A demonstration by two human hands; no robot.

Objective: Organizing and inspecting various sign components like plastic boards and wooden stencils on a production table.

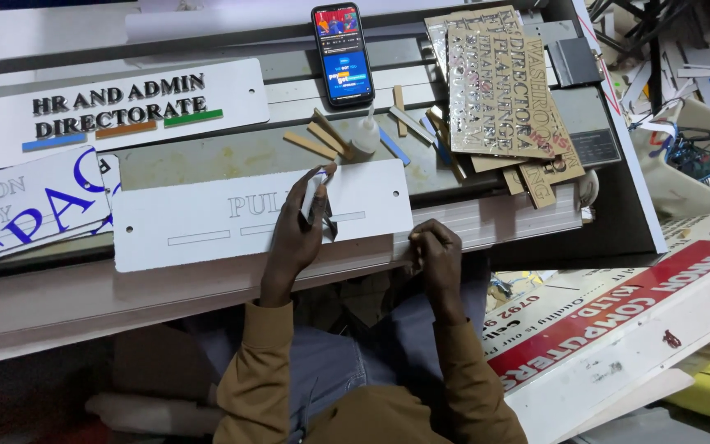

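The blank sign plate [207, 222] lies on the bench [125, 304] before the phone [343, 53] (glue bottle [365, 136] between them), cut-out letter sheets [499, 90] to its right.

Matt white, seemingly plastic sign plate [207, 222]

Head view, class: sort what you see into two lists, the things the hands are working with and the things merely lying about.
In hand:
- white sign plate, engraved outlines
- small letter piece, in the left hand
- right hand, at the plate's lower right edge

Lying about:
- phone
- glue bottle
- finished lettered sign
- cut-out stencil sheets
- wooden strips
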